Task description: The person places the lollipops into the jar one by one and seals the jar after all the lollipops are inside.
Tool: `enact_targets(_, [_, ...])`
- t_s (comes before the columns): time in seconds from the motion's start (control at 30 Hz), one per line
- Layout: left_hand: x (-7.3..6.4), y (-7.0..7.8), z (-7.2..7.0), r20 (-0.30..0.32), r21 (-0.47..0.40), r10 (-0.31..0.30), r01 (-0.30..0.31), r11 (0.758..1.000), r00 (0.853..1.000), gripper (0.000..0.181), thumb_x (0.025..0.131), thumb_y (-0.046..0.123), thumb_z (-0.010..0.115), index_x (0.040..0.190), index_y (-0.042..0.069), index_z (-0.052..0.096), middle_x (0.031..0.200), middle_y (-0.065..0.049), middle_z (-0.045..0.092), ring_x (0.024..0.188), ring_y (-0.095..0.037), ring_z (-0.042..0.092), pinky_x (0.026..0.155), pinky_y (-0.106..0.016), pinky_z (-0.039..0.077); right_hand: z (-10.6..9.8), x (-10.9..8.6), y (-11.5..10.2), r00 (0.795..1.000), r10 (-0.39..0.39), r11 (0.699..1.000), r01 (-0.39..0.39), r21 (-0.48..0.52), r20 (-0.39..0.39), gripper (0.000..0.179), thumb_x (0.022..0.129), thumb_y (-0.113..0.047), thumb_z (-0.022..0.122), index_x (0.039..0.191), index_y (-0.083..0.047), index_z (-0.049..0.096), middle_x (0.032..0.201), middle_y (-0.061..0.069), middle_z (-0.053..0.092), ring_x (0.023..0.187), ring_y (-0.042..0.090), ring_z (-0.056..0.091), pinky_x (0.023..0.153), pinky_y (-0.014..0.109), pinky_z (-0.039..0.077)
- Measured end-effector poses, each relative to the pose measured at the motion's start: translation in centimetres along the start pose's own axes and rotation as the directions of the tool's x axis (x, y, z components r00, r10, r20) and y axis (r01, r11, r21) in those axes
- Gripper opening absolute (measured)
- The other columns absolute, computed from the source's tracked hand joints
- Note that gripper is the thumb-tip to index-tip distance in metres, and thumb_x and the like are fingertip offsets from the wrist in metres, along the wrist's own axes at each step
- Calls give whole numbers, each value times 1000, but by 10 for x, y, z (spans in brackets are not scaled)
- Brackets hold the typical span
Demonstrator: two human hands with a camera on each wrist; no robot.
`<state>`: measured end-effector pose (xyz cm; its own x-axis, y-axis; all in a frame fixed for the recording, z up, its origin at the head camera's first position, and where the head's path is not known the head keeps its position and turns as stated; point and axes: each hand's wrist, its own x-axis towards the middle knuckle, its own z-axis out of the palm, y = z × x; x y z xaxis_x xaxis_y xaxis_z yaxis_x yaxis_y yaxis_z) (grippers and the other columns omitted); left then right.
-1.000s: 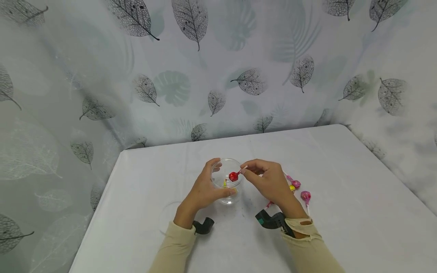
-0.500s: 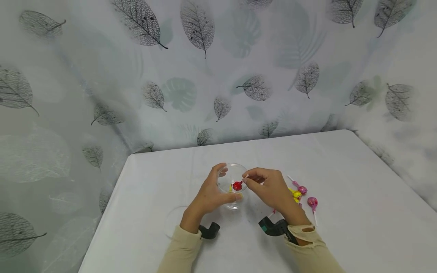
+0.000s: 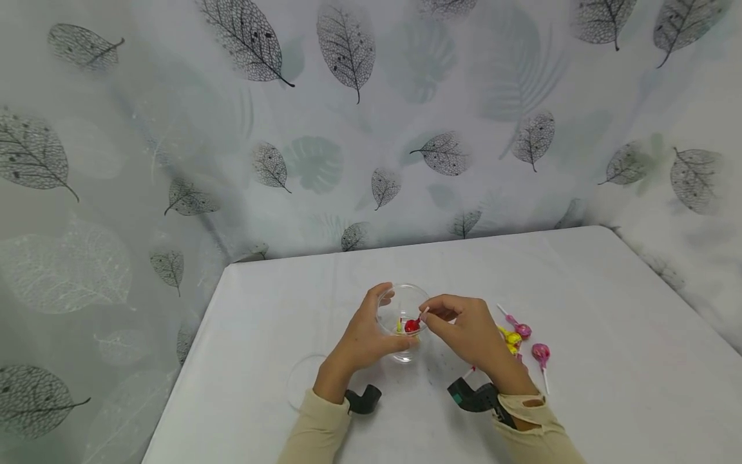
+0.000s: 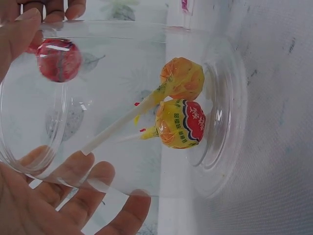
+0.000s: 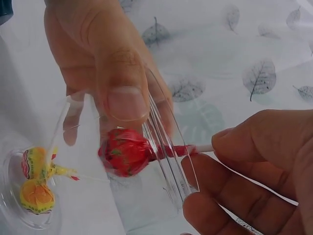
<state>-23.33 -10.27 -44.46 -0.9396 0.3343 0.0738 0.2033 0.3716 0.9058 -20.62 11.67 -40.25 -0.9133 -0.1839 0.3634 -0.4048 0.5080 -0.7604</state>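
My left hand (image 3: 366,335) grips a clear plastic jar (image 3: 404,356) around its side, thumb in front and fingers behind, with its mouth facing up. My right hand (image 3: 466,328) pinches the white stick of a red-wrapped lollipop (image 5: 124,152) at the jar's rim. The candy end hangs inside the mouth, below the rim, while the stick's held end is outside. At the jar's bottom lie two yellow-wrapped lollipops, one orange-yellow (image 4: 183,78) and one with its red-and-yellow label showing (image 4: 181,124). Their sticks point up toward the mouth.
A clear round lid (image 3: 304,381) lies on the white table, left of the jar. Right of my right forearm are several loose lollipops, including a yellow one (image 3: 512,338) and pink ones (image 3: 541,352). A leaf-patterned curtain (image 3: 319,212) hangs behind the table.
The red lollipop has gone from the jar's mouth a little deeper inside, my right hand moving with it. Both hands keep their hold. The head view has shifted slightly.
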Motion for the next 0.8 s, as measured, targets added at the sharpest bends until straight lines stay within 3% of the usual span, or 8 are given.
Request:
enact_targets(0.23, [0,5,-1,38,7,-11,11,1000,999,110,73,42,95,159,27,29,159,-10,45,142,-36,47,108,-59,42,-13,-3,-3,998,-18,1000,19,16,-63,13,92,-5,76,105,-8,79,94,0,79,76,12,69,68,29,58])
enact_targets(0.43, [-4,7,-21,-31,31,-19,20,999,999,108,72,37,96,158,30,31,157,-7,47,145,-28,44,113,-60,36,-31,12,-6,992,-2,1000,1,-8,-124,15,95,-7,73,109,-8,78,101,4,79,81,16,68,71,27,56])
enact_targets(0.6, [-11,5,-32,-48,31,-25,27,999,999,107,74,35,95,158,28,30,157,-5,47,145,-17,43,116,-58,33,-49,14,-2,990,59,995,-68,-69,-128,18,96,-9,73,113,-7,77,103,8,78,81,21,68,70,27,55])
enact_targets(0.8, [-15,7,-40,-55,34,-8,10,999,998,108,74,32,95,159,25,28,158,-8,44,146,-20,43,117,-58,34,-74,11,10,976,204,964,-214,-158,-76,26,99,-16,71,123,-7,74,111,13,75,96,29,65,72,34,54])
